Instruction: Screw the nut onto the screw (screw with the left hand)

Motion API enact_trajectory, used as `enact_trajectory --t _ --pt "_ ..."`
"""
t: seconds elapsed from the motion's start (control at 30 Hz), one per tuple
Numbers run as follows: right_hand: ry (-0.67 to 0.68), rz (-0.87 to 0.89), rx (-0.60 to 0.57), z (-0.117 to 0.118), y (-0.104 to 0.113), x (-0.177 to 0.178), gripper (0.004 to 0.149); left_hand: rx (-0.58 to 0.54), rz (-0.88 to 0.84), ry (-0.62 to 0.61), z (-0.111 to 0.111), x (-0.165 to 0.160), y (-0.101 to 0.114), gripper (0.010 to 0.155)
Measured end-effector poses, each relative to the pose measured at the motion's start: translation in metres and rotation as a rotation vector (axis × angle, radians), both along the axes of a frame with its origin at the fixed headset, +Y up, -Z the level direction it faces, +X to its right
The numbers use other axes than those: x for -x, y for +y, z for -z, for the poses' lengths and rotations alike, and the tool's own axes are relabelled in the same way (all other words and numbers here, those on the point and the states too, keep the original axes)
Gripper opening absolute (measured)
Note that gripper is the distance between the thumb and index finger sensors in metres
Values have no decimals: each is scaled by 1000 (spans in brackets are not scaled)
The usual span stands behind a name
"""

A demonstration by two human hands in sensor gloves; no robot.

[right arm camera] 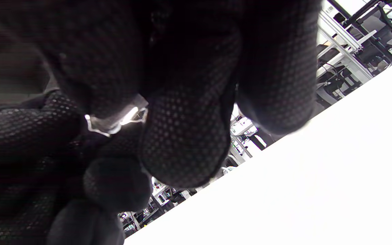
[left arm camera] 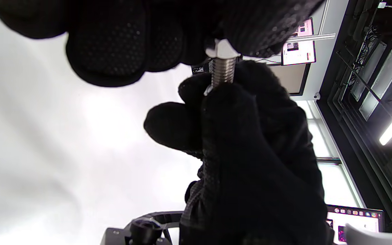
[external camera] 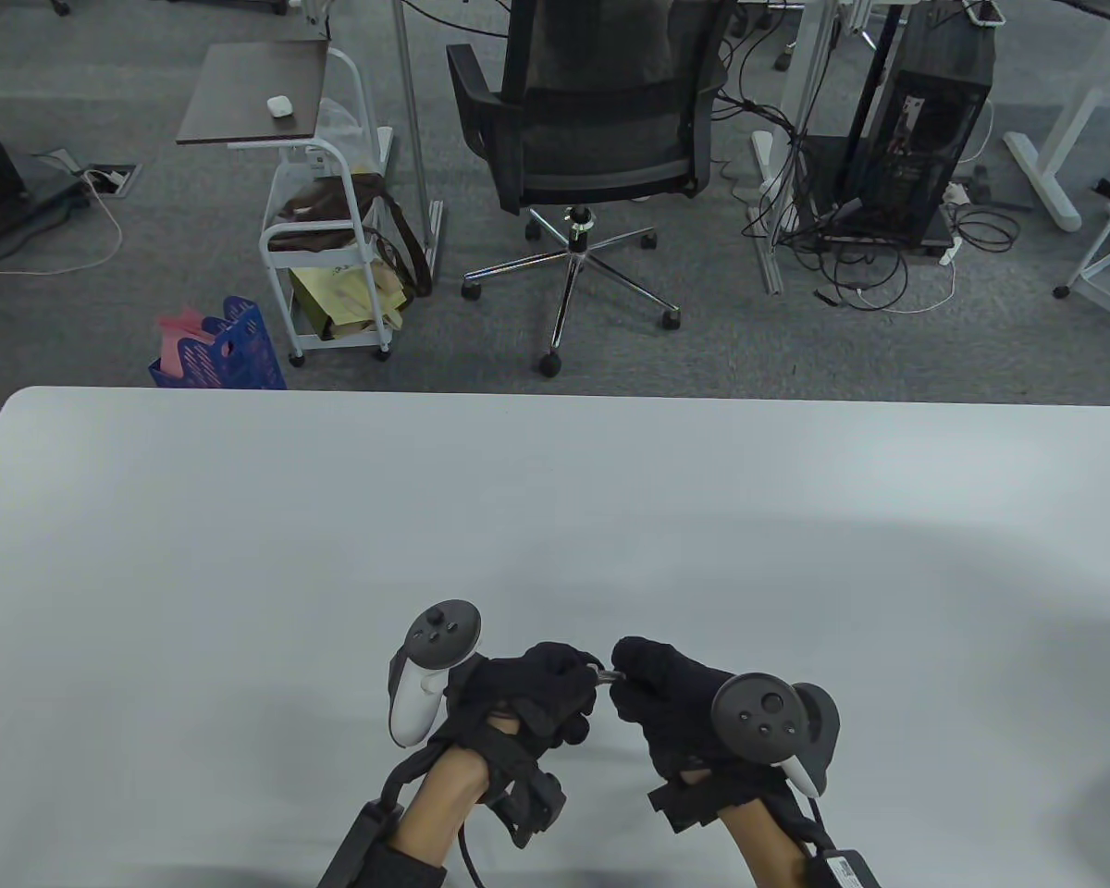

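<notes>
The left hand (external camera: 536,689) is pinching the nut (left arm camera: 222,50) at the screw (left arm camera: 222,72) tip to turn it, while the right hand (external camera: 675,708) is clamping the screw steady above the surface (external camera: 555,518).

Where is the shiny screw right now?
The screw is between both gloved hands near the table's front edge, pinched by the right hand, its top in the left hand.

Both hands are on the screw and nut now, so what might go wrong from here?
The silver hex nut sits at the very tip of the threaded steel screw, so it may cross-thread or drop. Left hand and right hand work above the white table; a dropped nut could roll away.
</notes>
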State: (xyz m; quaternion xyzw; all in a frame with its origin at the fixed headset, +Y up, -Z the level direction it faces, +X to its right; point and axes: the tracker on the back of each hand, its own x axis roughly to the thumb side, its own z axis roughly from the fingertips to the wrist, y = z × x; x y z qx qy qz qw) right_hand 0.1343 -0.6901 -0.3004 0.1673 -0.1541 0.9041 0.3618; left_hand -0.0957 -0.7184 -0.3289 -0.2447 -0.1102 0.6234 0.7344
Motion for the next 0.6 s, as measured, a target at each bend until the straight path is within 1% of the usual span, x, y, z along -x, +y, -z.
enact_trajectory --t 0.07,0.13,0.17,0.23,0.33,0.4,0.43,0.47,0.6 --pt "11 -2 5 0 -1 0 46 3 30 34 -1 2 -2 67" --pt "17 -13 7 0 0 0 46 -9 64 83 -1 3 -2 57" --pt "17 -16 6 0 0 0 45 -10 66 78 -1 3 -2 55" --pt "28 -15 13 0 0 0 45 -15 66 38 0 0 0 52" --pt "31 1 20 -1 1 -2 45 -15 43 -6 0 -1 1 53" --pt "25 4 12 -1 1 -3 45 -7 33 -21 -1 -1 0 61" --pt "27 7 14 -1 1 -3 45 4 31 -11 -1 -1 -2 68" --pt "33 17 23 -1 1 -2 45 11 39 15 -2 0 -4 70" --pt "38 -8 22 -1 0 0 45 -12 56 32 0 -1 -2 56"
